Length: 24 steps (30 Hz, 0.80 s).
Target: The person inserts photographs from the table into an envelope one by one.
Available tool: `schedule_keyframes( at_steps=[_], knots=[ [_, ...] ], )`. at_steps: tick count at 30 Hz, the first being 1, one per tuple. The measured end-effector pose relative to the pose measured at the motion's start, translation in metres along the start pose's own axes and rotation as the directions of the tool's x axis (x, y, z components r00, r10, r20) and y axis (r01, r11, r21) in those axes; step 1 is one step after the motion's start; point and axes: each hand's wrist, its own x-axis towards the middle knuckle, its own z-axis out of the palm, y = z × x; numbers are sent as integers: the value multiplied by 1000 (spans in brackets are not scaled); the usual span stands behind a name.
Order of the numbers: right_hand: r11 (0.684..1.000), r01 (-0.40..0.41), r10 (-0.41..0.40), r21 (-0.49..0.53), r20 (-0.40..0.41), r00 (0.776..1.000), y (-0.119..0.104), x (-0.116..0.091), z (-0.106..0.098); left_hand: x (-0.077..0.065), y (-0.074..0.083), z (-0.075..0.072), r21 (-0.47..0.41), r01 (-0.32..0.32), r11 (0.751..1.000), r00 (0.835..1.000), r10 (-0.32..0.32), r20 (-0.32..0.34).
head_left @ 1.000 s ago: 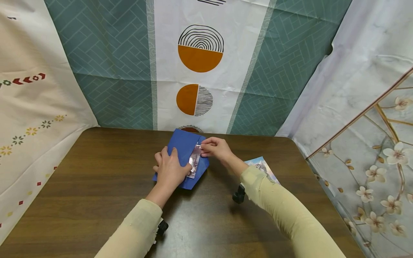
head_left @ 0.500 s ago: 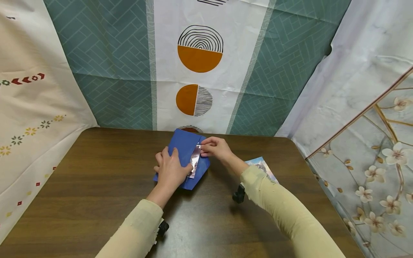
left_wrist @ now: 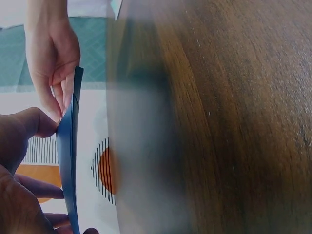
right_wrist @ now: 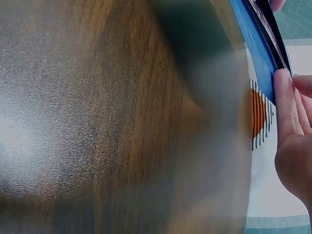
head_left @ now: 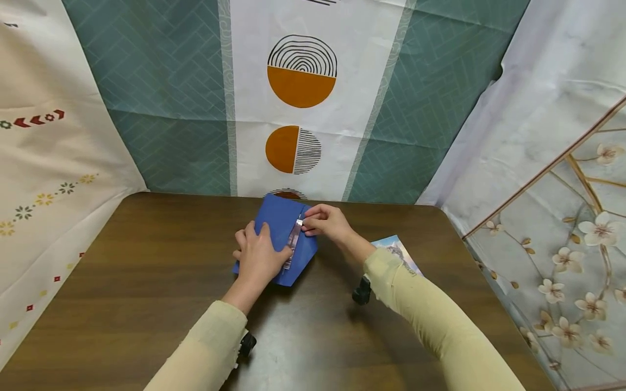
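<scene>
A blue envelope (head_left: pixel 281 217) is held above the table, tilted, with its flap side to the right. My left hand (head_left: pixel 258 255) grips it from the left, thumb near the opening and fingers spread over its face. Edge-on in the left wrist view, the envelope (left_wrist: pixel 68 151) runs between thumb and fingers. A shiny, silvery-pink card (head_left: pixel 294 238) sticks out of the opening as a narrow strip; the rest of it is hidden inside. My right hand (head_left: pixel 330 224) pinches the strip's upper end. In the right wrist view its fingertips lie right at the envelope's (right_wrist: pixel 256 46) edge.
A picture card (head_left: pixel 395 248) with a blue sky lies on the brown wooden table (head_left: pixel 146 288), partly hidden by the right forearm. Patterned cloths (head_left: pixel 171 152) hang at the back and both sides. A black wrist camera (head_left: pixel 362 291) hangs under the right sleeve.
The shiny card has moved left, deeper into the envelope, so a narrower strip shows. Both hands keep their hold and have barely moved.
</scene>
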Motion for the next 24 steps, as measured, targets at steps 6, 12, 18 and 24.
schedule_keyframes(
  at_steps=[6,12,18,24],
  knots=[
    [999,-6,5,43,20,1000,2,0,-2,0,2,1,4,0,1000,1000,0,-3],
    [997,-30,30,75,3,1000,4,2,3,0,3,2,-4,3,1000,1000,-3,3],
    [995,-52,53,89,-12,998,5,2,4,0,4,2,-6,9,1000,1000,-9,6],
    [996,-55,55,69,7,998,2,1,3,2,4,2,-8,12,1000,1000,-12,6]
  ],
)
